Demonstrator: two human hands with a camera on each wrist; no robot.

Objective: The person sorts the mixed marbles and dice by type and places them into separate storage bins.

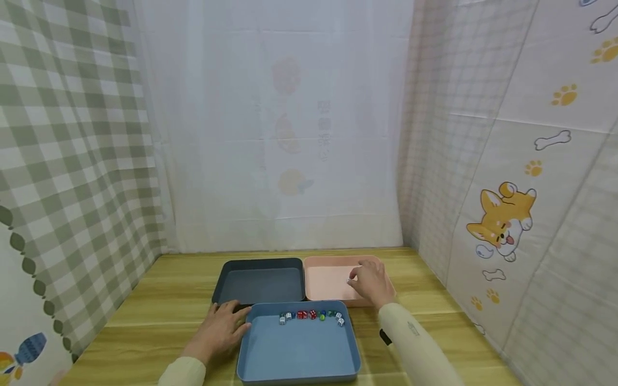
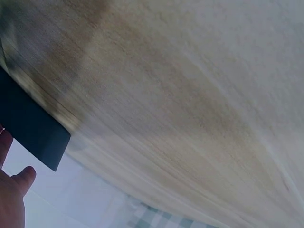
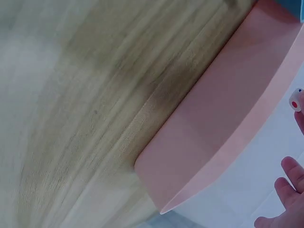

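Three shallow trays sit on the wood-grain table (image 1: pixel 164 316): a dark tray (image 1: pixel 260 285) at the far left, a pink tray (image 1: pixel 325 276) beside it at the far right, and a blue tray (image 1: pixel 299 351) nearest the person. The right hand (image 1: pixel 372 281) is positioned over the pink tray. Its thumb and finger pinch one white die (image 3: pixel 296 98); a large red dot shows on one face. The die is above the pink tray, clear of its walls. The left hand (image 1: pixel 219 328) is located at the left far corner of the blue tray, close to the dark tray's near edge. Its fingers are released and spread, grasping nothing; rim contact cannot be confirmed. Small dice (image 1: pixel 302 314), including white, red, blue and green ones, lie inside the blue tray along its far wall.
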